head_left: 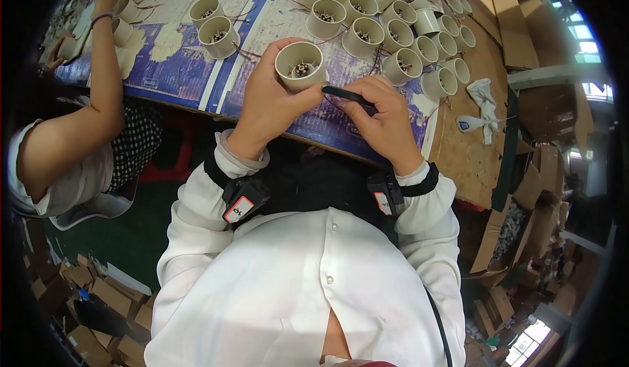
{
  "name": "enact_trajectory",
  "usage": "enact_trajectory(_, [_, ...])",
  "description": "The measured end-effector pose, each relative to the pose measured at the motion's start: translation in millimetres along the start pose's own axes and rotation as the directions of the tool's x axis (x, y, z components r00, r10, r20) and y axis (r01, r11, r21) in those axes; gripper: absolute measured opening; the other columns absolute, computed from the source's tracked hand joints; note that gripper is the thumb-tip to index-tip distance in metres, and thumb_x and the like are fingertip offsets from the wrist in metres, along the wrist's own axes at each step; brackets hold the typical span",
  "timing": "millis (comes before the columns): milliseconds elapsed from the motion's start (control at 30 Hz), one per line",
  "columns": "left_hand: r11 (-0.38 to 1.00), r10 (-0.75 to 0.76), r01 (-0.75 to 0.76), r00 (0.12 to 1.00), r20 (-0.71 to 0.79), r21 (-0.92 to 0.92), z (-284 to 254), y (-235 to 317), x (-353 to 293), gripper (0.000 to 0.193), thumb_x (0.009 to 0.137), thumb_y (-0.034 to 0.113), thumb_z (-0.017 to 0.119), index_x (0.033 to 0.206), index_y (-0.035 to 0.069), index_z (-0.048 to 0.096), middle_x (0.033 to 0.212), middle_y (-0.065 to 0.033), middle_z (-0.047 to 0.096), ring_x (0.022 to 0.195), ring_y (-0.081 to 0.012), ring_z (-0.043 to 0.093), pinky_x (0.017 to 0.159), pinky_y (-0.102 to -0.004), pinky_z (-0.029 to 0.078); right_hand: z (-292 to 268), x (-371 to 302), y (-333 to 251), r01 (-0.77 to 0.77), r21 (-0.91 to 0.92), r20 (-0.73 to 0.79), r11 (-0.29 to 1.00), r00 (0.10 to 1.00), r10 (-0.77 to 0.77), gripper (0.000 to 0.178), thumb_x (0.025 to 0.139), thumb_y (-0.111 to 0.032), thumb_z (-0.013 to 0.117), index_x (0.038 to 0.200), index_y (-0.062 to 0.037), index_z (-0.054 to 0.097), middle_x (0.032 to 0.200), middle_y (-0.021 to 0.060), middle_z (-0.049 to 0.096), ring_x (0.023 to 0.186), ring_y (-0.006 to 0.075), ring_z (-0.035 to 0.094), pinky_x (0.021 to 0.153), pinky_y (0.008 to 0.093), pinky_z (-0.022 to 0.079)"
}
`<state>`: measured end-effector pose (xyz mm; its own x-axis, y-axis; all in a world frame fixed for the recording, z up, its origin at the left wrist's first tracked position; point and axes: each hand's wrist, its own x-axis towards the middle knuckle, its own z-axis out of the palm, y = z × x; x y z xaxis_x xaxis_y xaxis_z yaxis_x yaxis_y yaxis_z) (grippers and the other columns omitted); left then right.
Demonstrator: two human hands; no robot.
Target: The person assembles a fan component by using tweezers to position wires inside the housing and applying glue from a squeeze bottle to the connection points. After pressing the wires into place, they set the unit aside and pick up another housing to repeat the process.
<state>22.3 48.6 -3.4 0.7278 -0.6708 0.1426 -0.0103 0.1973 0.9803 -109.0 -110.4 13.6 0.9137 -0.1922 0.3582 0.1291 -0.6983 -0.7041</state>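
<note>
Cream cylindrical plastic cup (318, 79) was clasped by the curled left hand (270, 97), slim black tool (347, 95) was pinched by the right hand (386, 119), both angled inward.

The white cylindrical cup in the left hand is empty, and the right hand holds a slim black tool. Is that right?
Not quite: the head view shows a small round part inside the white cylindrical cup in the left hand. The right hand does hold a slim black tool.
</note>
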Motion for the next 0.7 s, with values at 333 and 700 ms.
enact_trajectory(333, [0.994,-0.073,0.063,0.99,-0.122,-0.085,3.1,-4.2,5.4,0.058,0.077,0.008,0.08,0.127,0.001,0.052,0.109,-0.006,0.066,0.097,-0.0111,0.064,0.084,-0.0269,0.053,8.8,-5.0,1.7,-0.166,0.128,-0.092,0.978,0.98,0.179,0.016,0.083,-0.006,0.077,0.097,-0.0027,0.071,0.085,0.0041,0.07,0.074,0.0148,0.061,0.066,0.0283,0.046])
enact_trajectory(700, [0.996,-0.016,0.028,0.991,-0.133,0.09,-0.9,-2.4,7.3,0.054,0.081,0.005,0.077,0.128,0.002,0.051,0.112,-0.0061,0.064,0.1,-0.0131,0.064,0.087,-0.0276,0.053,13.5,-10.9,-6.4,-0.005,-0.11,-0.2,0.994,0.98,-0.017,0.015,0.085,-0.005,0.077,0.098,-0.0025,0.071,0.079,0.0059,0.065,0.068,0.0152,0.059,0.06,0.0308,0.044])
